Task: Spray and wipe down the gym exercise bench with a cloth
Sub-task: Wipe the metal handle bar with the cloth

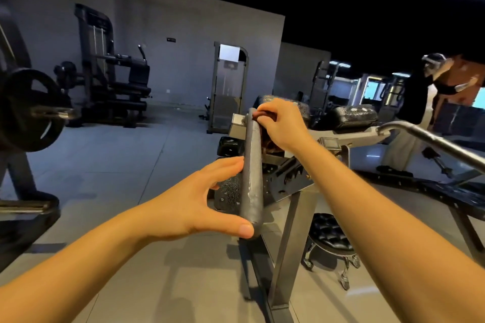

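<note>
Head view: both hands are on the grey rounded metal handle [252, 178] of the steel-framed gym bench with black pads [286, 231].
The right hand [283, 126] curls over the handle's far end and grips a dark reddish-brown cloth [270, 145] against it. The left hand [189, 207] is spread wide, fingertips touching the handle's side and thumb against its near end. A black tufted round stool [329, 233] stands beside the frame.

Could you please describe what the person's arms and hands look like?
The left forearm and right forearm are bare to the frame's edge, no sleeves visible. The left hand and right hand wear no gloves; no watch, bracelet or ring shows.
</note>
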